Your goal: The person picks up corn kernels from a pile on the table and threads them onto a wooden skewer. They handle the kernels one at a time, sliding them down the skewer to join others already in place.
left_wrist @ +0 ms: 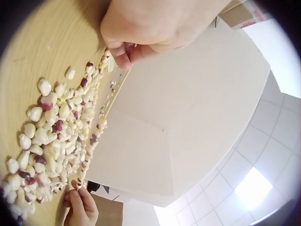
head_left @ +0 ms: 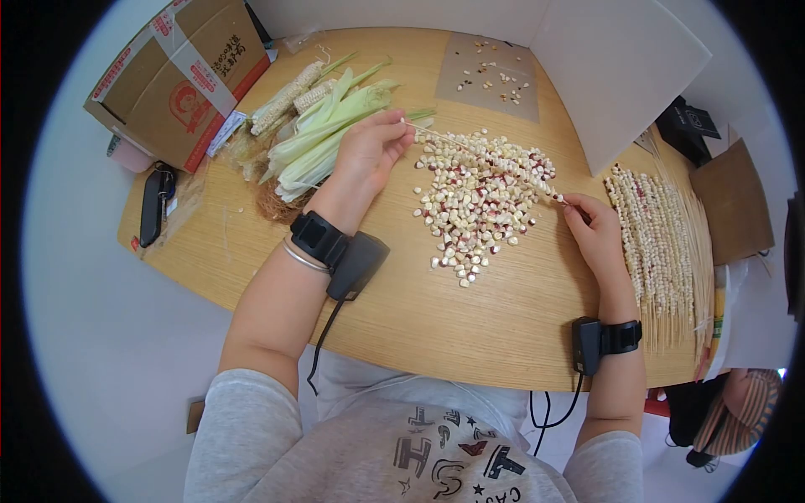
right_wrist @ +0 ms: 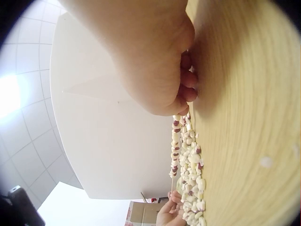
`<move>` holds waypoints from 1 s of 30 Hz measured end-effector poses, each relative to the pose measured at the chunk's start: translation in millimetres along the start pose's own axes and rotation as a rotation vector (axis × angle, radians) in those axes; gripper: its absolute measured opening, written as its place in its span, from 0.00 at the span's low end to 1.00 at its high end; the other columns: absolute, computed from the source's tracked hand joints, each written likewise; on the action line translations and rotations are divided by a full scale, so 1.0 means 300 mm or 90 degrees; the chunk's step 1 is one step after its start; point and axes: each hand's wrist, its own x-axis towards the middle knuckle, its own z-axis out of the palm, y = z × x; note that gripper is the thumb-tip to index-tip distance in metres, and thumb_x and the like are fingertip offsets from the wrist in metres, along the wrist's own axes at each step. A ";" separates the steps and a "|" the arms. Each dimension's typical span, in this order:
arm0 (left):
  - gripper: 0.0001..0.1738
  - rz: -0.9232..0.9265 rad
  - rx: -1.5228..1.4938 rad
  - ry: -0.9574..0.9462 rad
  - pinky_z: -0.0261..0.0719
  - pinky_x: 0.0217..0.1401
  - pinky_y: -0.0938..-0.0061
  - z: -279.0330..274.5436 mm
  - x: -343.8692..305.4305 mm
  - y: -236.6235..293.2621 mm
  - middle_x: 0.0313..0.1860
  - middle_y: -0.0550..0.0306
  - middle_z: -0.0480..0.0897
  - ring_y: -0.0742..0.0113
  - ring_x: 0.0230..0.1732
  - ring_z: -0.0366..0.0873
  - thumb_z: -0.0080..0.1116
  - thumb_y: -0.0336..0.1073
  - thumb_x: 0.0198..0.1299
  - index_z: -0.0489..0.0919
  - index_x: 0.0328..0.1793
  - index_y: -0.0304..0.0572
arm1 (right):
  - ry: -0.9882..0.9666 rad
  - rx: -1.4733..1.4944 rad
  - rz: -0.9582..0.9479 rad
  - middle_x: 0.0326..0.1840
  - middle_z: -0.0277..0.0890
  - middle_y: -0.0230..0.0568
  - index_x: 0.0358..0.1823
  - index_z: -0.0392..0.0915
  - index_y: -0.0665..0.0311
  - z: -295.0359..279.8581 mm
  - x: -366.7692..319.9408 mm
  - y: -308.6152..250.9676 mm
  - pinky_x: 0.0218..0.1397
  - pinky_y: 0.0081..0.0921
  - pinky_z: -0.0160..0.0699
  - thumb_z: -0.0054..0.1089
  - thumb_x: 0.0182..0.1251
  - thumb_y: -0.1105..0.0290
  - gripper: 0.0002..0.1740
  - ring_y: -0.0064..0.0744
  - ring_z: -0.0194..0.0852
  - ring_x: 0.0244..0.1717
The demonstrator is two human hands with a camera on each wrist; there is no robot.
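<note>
A wood-grained tabletop [head_left: 402,327] stretches before a seated person, with a white panel [head_left: 620,75] standing at its far right. Over a loose heap of white and dark-red corn kernels [head_left: 470,218], a thin stick [head_left: 435,133] slants from far left to near right, kernels threaded along its right part. The left hand [head_left: 373,151] pinches its bare end between the fingers; the right hand [head_left: 597,235] pinches the kernel-strung end. Husked corn ears [head_left: 335,138] lie to the left near a cardboard box [head_left: 184,80]. On the right, filled kernel strings [head_left: 658,243] lie side by side, next to bare sticks [head_left: 703,251].
</note>
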 end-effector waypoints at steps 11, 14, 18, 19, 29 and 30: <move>0.13 -0.005 0.013 -0.012 0.77 0.43 0.80 -0.003 0.001 0.003 0.39 0.51 0.75 0.66 0.39 0.75 0.52 0.19 0.53 0.71 0.46 0.27 | 0.003 0.002 0.001 0.32 0.78 0.43 0.40 0.77 0.71 0.003 0.002 0.013 0.34 0.20 0.70 0.55 0.57 0.72 0.11 0.27 0.73 0.29; 0.14 -0.005 0.013 -0.012 0.77 0.43 0.80 -0.001 -0.002 0.004 0.40 0.51 0.75 0.66 0.39 0.75 0.51 0.19 0.52 0.71 0.47 0.27 | 0.003 0.005 0.004 0.32 0.78 0.43 0.40 0.77 0.71 0.003 0.001 0.011 0.34 0.20 0.70 0.55 0.57 0.72 0.11 0.26 0.73 0.29; 0.15 -0.005 0.015 -0.012 0.77 0.43 0.80 -0.002 -0.001 0.004 0.40 0.51 0.75 0.66 0.39 0.75 0.51 0.19 0.52 0.70 0.48 0.26 | -0.003 0.004 0.015 0.32 0.78 0.43 0.40 0.77 0.70 0.002 0.001 0.008 0.34 0.20 0.70 0.55 0.57 0.72 0.11 0.26 0.73 0.29; 0.15 -0.005 0.013 -0.014 0.78 0.43 0.80 -0.003 0.000 0.004 0.41 0.51 0.75 0.66 0.39 0.75 0.51 0.19 0.52 0.70 0.48 0.26 | -0.004 0.001 0.017 0.32 0.78 0.43 0.40 0.77 0.70 0.001 0.001 0.008 0.34 0.20 0.70 0.55 0.57 0.72 0.11 0.27 0.73 0.30; 0.16 -0.001 0.040 -0.011 0.79 0.42 0.80 0.000 0.000 0.003 0.39 0.49 0.76 0.66 0.38 0.76 0.52 0.19 0.52 0.70 0.49 0.25 | -0.002 -0.003 0.014 0.33 0.78 0.44 0.40 0.77 0.70 0.001 0.002 0.018 0.36 0.21 0.71 0.55 0.57 0.72 0.12 0.29 0.74 0.31; 0.16 -0.001 0.040 -0.011 0.79 0.42 0.80 0.001 -0.001 0.003 0.39 0.49 0.76 0.66 0.38 0.76 0.52 0.19 0.52 0.70 0.49 0.25 | -0.003 -0.005 0.013 0.33 0.78 0.44 0.40 0.77 0.70 0.001 0.002 0.017 0.36 0.21 0.71 0.55 0.57 0.71 0.12 0.28 0.74 0.32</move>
